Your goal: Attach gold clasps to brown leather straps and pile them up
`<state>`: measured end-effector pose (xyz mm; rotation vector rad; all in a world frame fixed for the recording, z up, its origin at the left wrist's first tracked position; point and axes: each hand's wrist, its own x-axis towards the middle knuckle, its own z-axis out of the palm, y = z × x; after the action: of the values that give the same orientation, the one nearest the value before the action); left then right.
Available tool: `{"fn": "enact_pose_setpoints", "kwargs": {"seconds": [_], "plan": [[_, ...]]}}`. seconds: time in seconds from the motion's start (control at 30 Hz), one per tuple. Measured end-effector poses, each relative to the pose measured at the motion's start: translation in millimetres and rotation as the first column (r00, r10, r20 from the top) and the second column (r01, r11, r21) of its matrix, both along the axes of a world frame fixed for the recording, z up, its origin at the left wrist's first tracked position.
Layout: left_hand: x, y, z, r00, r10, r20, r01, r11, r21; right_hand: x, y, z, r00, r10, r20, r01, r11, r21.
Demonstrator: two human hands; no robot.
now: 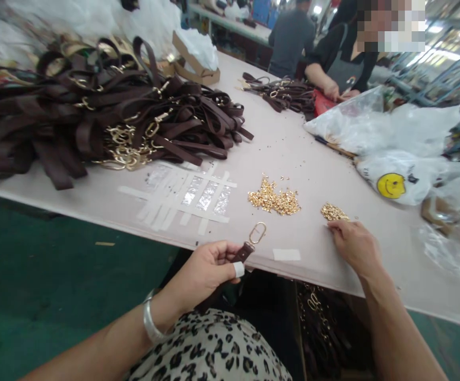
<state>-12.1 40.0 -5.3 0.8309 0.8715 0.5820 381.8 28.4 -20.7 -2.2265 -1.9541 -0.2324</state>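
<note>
Head view, one camera: worn on my head, facing forward and steeply down. Nearest, bottom centre: my leopard-print top (214,349). Close range, lower centre: my left hand (214,264); right of it, my right hand (355,243). Middle range, across the frame: the table (269,140), near edge slanting down rightward. Farthest, upper right: a co-worker (343,61).

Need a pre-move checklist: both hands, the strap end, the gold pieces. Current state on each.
1. Left hand gripping strap end: ok.
2. Gold ring clear of the grip: ok, sticks out beyond it.
3. Right hand at smaller gold pile: ok, at its near edge.
4. Piece pinched in right hand: cannot tell.
5. Larger gold pile fully gathered: not ok, some pieces lie loose beyond it.
</note>
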Motion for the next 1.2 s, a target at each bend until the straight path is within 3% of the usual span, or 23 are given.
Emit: {"fn": "enact_pose_setpoints", "kwargs": {"seconds": [0.13,0.23,0.27,0.33,0.43,0.5,0.6,0.8,0.93,1.2], "plan": [[4,2,-3.5,0.999,0.044,0.024,-0.045,0.999,0.029,3,1,3.7,0.998,-0.042,-0.056,0.042,0.999,-0.008],[8,3,-5.4,0.997,0.08,0.007,-0.08,0.994,0.074,-36,-5,4.7,0.968,-0.029,-0.248,0.053,0.994,0.093],[10,3,-5.9,0.996,0.091,0.003,-0.091,0.992,0.087,-59,-10,4.3,0.924,0.007,-0.382,0.057,0.986,0.156],[12,4,-7.0,0.993,0.115,0.013,-0.115,0.988,0.103,-112,-19,2.5,0.727,0.164,-0.667,0.044,0.958,0.283],[15,5,-8.6,0.987,0.152,0.045,-0.156,0.982,0.109,-185,-28,-1.0,0.512,0.383,-0.769,-0.069,0.911,0.407],[15,5,-9.0,0.986,0.161,0.04,-0.165,0.978,0.131,-214,-29,-3.5,0.448,0.448,-0.773,-0.123,0.888,0.443],[14,5,-7.9,0.987,0.162,0.019,-0.163,0.973,0.164,-228,-28,-7.1,0.467,0.442,-0.766,-0.124,0.89,0.438],[14,4,-5.2,0.984,0.176,0.026,-0.178,0.97,0.167,-226,-31,-9.0,0.545,0.434,-0.717,-0.131,0.889,0.439],[13,4,-3.5,0.985,0.172,0.007,-0.169,0.965,0.202,-230,-34,-10.3,0.585,0.378,-0.717,-0.071,0.905,0.419],[11,1,-4.1,0.987,0.159,0.001,-0.15,0.93,0.334,-246,-36,-12.1,0.418,0.283,-0.864,0.161,0.912,0.376]]}}
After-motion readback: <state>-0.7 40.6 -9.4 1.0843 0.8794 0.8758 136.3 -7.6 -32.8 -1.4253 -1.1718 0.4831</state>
